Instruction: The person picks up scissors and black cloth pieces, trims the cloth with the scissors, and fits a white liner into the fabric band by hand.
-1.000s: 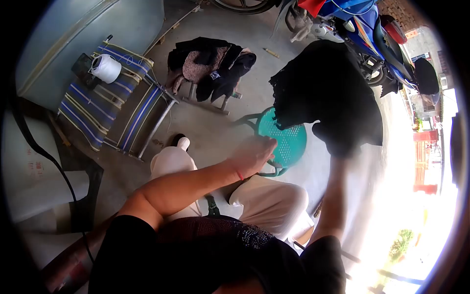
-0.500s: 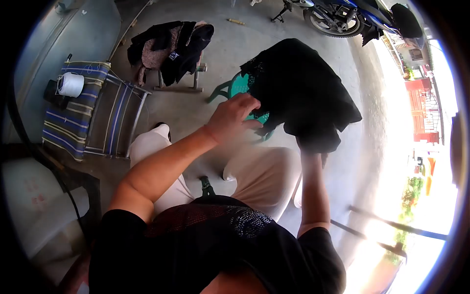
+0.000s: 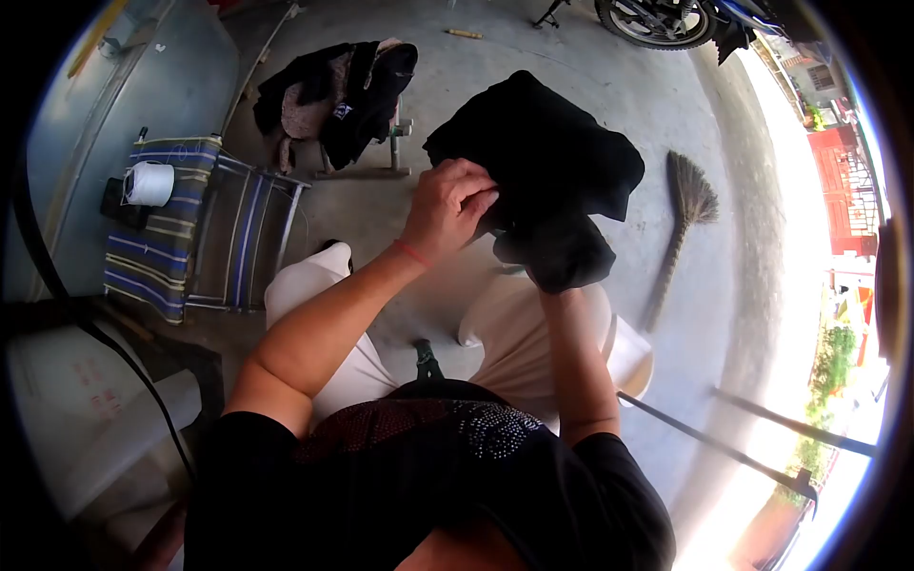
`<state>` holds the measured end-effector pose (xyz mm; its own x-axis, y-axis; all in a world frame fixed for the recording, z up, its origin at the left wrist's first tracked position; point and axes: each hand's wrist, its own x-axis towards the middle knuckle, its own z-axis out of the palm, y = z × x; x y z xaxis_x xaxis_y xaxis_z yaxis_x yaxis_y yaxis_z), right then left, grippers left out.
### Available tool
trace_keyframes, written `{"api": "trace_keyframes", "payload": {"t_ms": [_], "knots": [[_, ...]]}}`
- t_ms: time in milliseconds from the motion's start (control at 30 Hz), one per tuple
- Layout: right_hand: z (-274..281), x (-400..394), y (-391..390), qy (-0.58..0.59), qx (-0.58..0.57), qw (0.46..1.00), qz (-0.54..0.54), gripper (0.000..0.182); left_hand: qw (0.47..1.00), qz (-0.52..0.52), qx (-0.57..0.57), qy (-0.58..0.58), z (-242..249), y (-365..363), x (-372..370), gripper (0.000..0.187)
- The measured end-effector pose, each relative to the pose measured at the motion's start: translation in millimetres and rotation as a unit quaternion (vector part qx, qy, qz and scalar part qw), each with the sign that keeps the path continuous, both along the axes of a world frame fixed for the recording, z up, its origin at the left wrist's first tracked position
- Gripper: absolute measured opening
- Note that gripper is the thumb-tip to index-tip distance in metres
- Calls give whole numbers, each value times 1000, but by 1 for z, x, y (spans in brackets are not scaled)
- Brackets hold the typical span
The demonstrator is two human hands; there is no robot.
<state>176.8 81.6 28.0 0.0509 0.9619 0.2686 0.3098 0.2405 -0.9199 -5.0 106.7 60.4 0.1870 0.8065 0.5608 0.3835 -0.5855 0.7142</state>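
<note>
A black cloth (image 3: 543,143) is held up in front of me above my knees. My left hand (image 3: 449,205) pinches its near left edge, thumb and fingers pressed together. A red band circles that wrist. My right hand is hidden inside or under the cloth's lower right part; only the forearm (image 3: 578,357) shows below the bunched fabric, so its fingers cannot be seen.
At the left, a striped folding chair (image 3: 157,228) carries a white spool (image 3: 149,184). Dark clothes (image 3: 338,100) lie on a metal-framed stand behind. A broom (image 3: 681,214) is on the floor at right, with a motorcycle (image 3: 662,19) beyond. Metal bars (image 3: 714,440) are at lower right.
The cloth has shifted left and looks more gathered, covering the green stool. My left hand has closed at the cloth's edge, and my right forearm has moved left. The broom now shows.
</note>
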Motion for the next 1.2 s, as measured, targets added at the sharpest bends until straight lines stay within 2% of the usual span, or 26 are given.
{"api": "trace_keyframes", "payload": {"t_ms": [33,67,100,167,200,300,333,400,567,633,667,767,800,867,933,1000,1033,1100,1200], "knots": [[-4,-3,-1,100,-10,995,-4,33,996,-10,-62,-65,1,0,-1,17],[-4,0,-4,151,-15,988,-6,33,982,35,-150,-107,2,-3,-4,13],[6,-2,-6,202,-19,979,-8,33,977,49,-125,-163,-15,9,-11,18],[23,4,-7,243,-29,970,-7,34,881,29,-295,-369,-2,14,-24,23],[31,11,-8,245,-36,969,-5,34,822,82,-348,-444,-3,17,-26,27],[50,44,-8,216,-58,975,14,36,746,224,-327,-536,5,22,-34,34],[58,56,-8,198,-69,977,23,37,742,232,-323,-540,5,22,-44,34],[75,85,-6,156,-91,983,39,38,879,138,-287,-354,3,21,-59,36],[119,149,5,19,-177,979,94,41,850,156,-325,-385,-1,16,-73,23],[134,165,17,-47,-227,965,123,42,869,197,-294,-345,-12,17,-70,23],[139,169,25,-80,-254,954,138,43,918,234,-213,-237,-35,23,-76,43],[137,166,58,-190,-338,906,172,44,928,203,-219,-225,-26,19,-83,36],[128,159,71,-229,-361,889,167,48,927,202,-218,-227,-20,16,-81,36],[96,149,96,-360,-297,872,143,56,869,122,-287,-384,-7,9,-75,28],[55,126,107,-455,-180,867,97,62,876,117,-294,-365,-3,7,-76,26],[2,86,100,-473,-104,874,37,65,869,111,-309,-371,1,6,-76,25],[-48,84,98,-541,-80,835,51,73,869,112,-305,-372,2,5,-76,25],[-107,49,62,-570,-189,798,54,82,863,128,-319,-370,2,5,-79,24],[-104,44,71,-534,-229,812,56,89,853,123,-320,-395,10,3,-81,24]]}}
